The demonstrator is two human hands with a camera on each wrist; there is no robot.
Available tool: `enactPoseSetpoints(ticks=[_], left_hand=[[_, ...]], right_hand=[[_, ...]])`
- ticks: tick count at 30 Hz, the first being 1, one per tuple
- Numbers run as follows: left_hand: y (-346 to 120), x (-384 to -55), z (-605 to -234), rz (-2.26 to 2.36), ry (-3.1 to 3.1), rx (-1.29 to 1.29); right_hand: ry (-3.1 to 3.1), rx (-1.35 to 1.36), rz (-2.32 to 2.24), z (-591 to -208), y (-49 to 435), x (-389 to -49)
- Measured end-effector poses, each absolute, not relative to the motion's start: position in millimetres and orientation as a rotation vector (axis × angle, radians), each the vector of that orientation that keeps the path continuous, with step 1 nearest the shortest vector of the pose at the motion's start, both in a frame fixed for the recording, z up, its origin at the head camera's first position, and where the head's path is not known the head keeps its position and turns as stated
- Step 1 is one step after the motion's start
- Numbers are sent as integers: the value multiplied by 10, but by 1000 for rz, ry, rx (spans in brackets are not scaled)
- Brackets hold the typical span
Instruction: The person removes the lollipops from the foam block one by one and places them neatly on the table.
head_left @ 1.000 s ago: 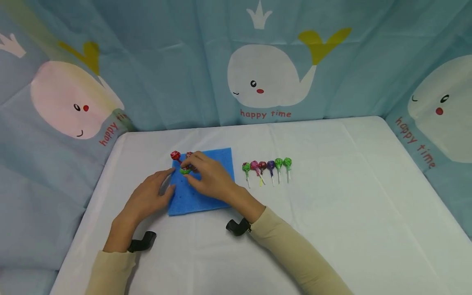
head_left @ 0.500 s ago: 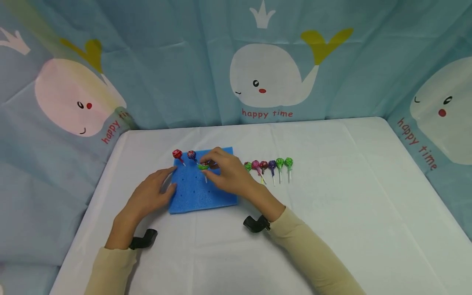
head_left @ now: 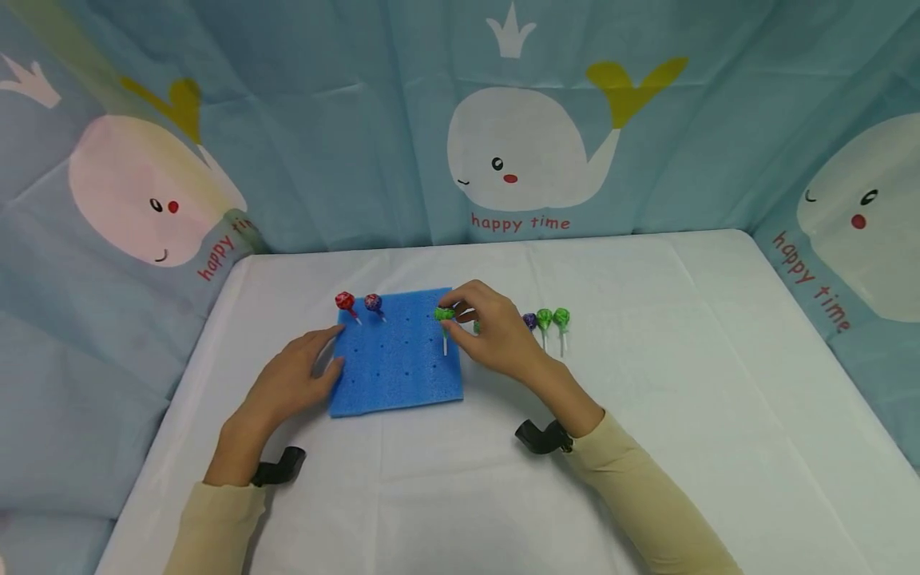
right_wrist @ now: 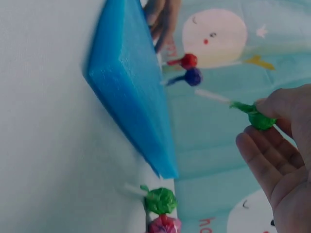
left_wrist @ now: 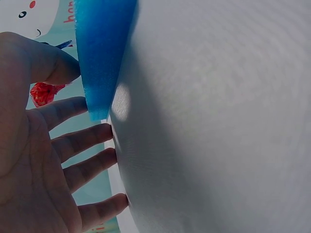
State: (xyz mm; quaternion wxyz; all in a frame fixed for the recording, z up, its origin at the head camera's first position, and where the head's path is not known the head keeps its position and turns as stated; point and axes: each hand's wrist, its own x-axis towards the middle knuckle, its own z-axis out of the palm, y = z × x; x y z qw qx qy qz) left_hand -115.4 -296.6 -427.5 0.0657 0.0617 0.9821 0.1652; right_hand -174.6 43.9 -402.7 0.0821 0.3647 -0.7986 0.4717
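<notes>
My right hand (head_left: 496,331) pinches a green-wrapped lollipop (head_left: 444,314) by its head, with the white stick pointing down over the right side of a blue foam block (head_left: 395,391). The right wrist view shows the same lollipop (right_wrist: 262,120) between thumb and fingertips, its stick free of the foam. Along the block's left edge my left hand (head_left: 287,379) rests with loosely spread fingers, thumb and index finger (left_wrist: 68,109) against the foam. Small holes dot the block's top. A red lollipop (head_left: 345,301) and a blue one (head_left: 373,303) stand in its back left part.
Right of the block several lollipops lie in a row on the white-covered table (head_left: 683,399), among them a purple one (head_left: 529,320) and two green ones (head_left: 544,318); my right hand hides part of the row. Behind hangs a blue whale-print curtain (head_left: 345,160).
My right hand has carried the green lollipop rightward across the foam, from beside the two standing lollipops to the right edge. The left hand has stayed at the left edge.
</notes>
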Motion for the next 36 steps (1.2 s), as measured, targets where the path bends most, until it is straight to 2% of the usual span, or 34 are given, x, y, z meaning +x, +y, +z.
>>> enactPoseSetpoints(ticks=[36], left_hand=[[-2985,-1156,-4290,496,2946,159]], right_hand=[[-2415,814,1445,-4001,1394,-1742]])
